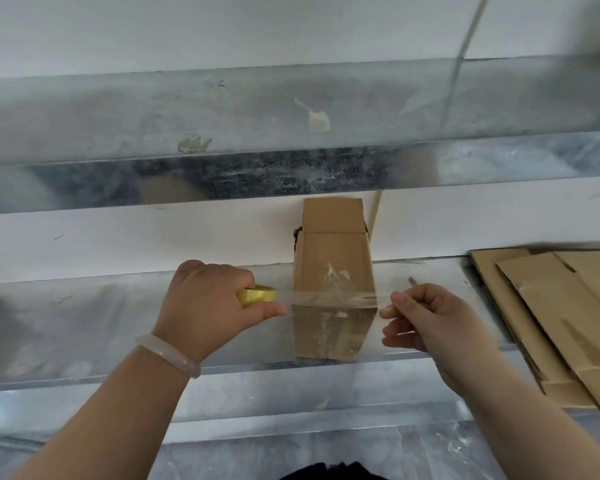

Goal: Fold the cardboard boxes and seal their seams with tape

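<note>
A small cardboard box (333, 247) stands at the centre of the frame on the metal bench (84, 323), its far flap raised. Just left of it, the left hand (215, 306) has its grip closed round a yellow tape roll (258, 295). Just right of it, the right hand (426, 320) pinches the free end of the clear tape strip (333, 301), which stretches across the box's near edge between the two grips. Flat cardboard sheets (551, 323) lie at the right edge.

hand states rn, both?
Left hand: grips the yellow tape roll.
Right hand: pinches the free end of the clear tape strip stretched across the cardboard box.
</note>
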The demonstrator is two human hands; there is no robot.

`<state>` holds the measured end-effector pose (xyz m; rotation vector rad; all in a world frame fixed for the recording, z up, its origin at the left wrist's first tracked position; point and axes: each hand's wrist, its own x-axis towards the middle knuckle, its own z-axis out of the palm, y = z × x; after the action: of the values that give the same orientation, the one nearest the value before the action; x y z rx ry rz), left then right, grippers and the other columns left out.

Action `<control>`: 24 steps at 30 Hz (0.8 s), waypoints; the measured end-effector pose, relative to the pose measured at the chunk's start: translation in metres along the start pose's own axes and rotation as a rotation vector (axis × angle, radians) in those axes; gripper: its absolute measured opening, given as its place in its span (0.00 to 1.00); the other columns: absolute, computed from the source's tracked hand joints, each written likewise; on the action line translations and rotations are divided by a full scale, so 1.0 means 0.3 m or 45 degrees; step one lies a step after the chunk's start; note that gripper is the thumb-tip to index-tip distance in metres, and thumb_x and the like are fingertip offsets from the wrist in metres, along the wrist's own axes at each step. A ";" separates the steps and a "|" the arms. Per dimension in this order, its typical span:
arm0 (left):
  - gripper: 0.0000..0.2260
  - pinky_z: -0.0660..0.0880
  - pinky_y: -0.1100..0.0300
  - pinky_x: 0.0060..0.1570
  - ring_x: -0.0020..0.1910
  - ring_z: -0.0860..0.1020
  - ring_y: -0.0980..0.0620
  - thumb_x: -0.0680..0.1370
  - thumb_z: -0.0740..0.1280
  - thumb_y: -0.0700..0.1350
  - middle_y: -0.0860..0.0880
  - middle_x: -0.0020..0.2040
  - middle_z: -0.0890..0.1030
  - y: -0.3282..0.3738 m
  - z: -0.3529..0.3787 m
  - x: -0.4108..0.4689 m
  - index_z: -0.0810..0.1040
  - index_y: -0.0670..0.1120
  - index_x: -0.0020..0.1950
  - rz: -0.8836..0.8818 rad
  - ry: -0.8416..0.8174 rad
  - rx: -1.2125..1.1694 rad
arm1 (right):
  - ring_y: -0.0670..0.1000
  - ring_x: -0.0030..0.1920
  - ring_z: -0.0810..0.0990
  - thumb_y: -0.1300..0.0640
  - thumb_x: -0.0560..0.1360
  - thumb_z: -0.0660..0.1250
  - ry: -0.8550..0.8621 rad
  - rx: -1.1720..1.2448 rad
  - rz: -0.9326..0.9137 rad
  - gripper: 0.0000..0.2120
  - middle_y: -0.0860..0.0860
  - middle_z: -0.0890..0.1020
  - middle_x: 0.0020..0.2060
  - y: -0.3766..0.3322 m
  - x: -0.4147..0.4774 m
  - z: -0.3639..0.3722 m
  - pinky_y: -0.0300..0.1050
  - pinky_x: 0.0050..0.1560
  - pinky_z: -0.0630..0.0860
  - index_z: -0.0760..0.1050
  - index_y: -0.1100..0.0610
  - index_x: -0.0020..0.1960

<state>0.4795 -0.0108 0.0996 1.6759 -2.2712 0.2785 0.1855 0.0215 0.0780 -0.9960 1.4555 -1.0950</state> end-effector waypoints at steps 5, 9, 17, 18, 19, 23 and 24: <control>0.31 0.63 0.58 0.37 0.24 0.66 0.60 0.67 0.50 0.79 0.56 0.22 0.67 -0.010 0.062 0.023 0.67 0.52 0.27 0.041 -0.046 -0.001 | 0.52 0.33 0.83 0.59 0.79 0.67 -0.024 0.020 0.094 0.08 0.55 0.85 0.37 0.028 0.019 0.008 0.52 0.37 0.83 0.77 0.64 0.47; 0.32 0.65 0.57 0.39 0.25 0.69 0.59 0.67 0.48 0.79 0.57 0.24 0.70 -0.008 0.103 0.027 0.70 0.52 0.29 0.034 -0.076 -0.066 | 0.51 0.35 0.84 0.58 0.78 0.68 -0.053 0.030 0.132 0.09 0.55 0.85 0.37 0.044 0.042 0.003 0.50 0.35 0.83 0.77 0.65 0.48; 0.30 0.63 0.58 0.36 0.24 0.67 0.59 0.68 0.50 0.78 0.56 0.22 0.67 -0.005 0.148 0.045 0.68 0.52 0.28 0.112 -0.085 -0.119 | 0.50 0.38 0.80 0.50 0.63 0.75 -0.088 0.364 0.192 0.15 0.56 0.77 0.35 0.159 0.090 0.016 0.46 0.45 0.81 0.78 0.62 0.37; 0.29 0.63 0.58 0.36 0.23 0.66 0.59 0.69 0.50 0.77 0.56 0.22 0.66 -0.007 0.152 0.044 0.67 0.53 0.28 0.123 -0.077 -0.127 | 0.49 0.37 0.80 0.49 0.62 0.75 -0.107 0.433 0.213 0.15 0.55 0.78 0.34 0.174 0.092 0.027 0.45 0.45 0.80 0.79 0.61 0.37; 0.29 0.62 0.58 0.36 0.23 0.66 0.60 0.69 0.51 0.77 0.56 0.22 0.66 -0.010 0.156 0.042 0.67 0.53 0.28 0.131 -0.072 -0.135 | 0.48 0.37 0.79 0.48 0.61 0.75 -0.117 0.484 0.230 0.17 0.53 0.79 0.33 0.187 0.095 0.039 0.44 0.45 0.79 0.79 0.61 0.39; 0.28 0.63 0.59 0.35 0.23 0.67 0.60 0.71 0.53 0.75 0.56 0.22 0.66 -0.021 0.171 0.037 0.69 0.53 0.28 0.153 -0.060 -0.145 | 0.46 0.34 0.76 0.49 0.62 0.75 -0.147 0.665 0.254 0.17 0.51 0.79 0.35 0.237 0.110 0.078 0.42 0.41 0.71 0.76 0.57 0.44; 0.28 0.62 0.59 0.35 0.23 0.67 0.60 0.71 0.53 0.75 0.56 0.22 0.66 -0.022 0.173 0.035 0.68 0.53 0.28 0.157 -0.055 -0.147 | 0.46 0.34 0.75 0.50 0.63 0.75 -0.139 0.701 0.267 0.17 0.51 0.77 0.35 0.248 0.111 0.084 0.43 0.40 0.70 0.74 0.56 0.45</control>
<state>0.4763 -0.0395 0.0545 1.5020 -2.3780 0.1359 0.2028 0.0045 -0.0037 -0.4931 1.0546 -1.1759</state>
